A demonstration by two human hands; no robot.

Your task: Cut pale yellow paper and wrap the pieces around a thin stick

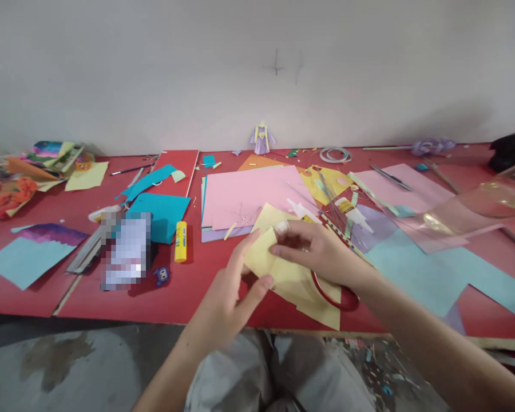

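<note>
Both of my hands hold a pale yellow paper sheet [283, 274] just above the front edge of the red table [184, 297]. My left hand [232, 294] pinches the sheet's left corner between thumb and fingers. My right hand [321, 252] grips the sheet from above, fingers closed on its top edge. A red-handled pair of scissors [335, 297] lies partly hidden under the paper and my right wrist.
A pink sheet stack [249, 197], a yellow glue stick [181, 241], teal paper [163, 214], a white glue bottle [354, 214], light blue paper [438, 274] and a clear plastic sheet [480, 212] cover the table. A small paper doll [262, 138] stands at the wall.
</note>
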